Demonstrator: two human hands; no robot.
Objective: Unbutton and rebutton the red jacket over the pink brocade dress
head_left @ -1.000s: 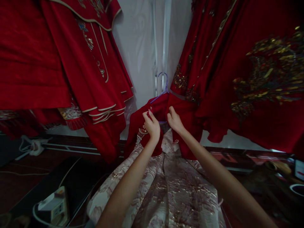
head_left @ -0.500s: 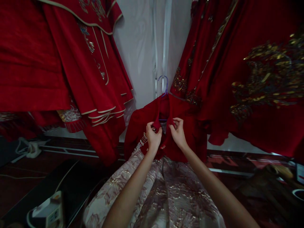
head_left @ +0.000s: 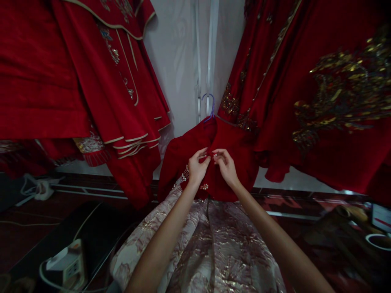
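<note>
A short red jacket (head_left: 180, 152) hangs on a purple-blue wire hanger (head_left: 209, 103), over a pale floral brocade skirt (head_left: 201, 244). My left hand (head_left: 198, 167) is closed, thumb and fingers pinching the jacket's front edge below the collar. Close beside it, my right hand (head_left: 225, 166) pinches the opposite front edge near a small sparkling ornament (head_left: 215, 156). The two edges meet between my fingertips; the exact fastening there is too small to make out. Lower on the front sits a jewelled flower ornament (head_left: 204, 187). Beaded tassels (head_left: 185, 173) dangle left of my left hand.
Red garments with pale piping (head_left: 131, 101) hang on the left, and red gold-embroidered garments (head_left: 275, 114) on the right. A white power strip (head_left: 73, 264) with a cable lies on a dark surface at lower left. A lit screen (head_left: 381, 217) shows at far right.
Both hands have moved from the collar tips to the front edges just below. The open neckline has closed, with the two front edges drawn together.
</note>
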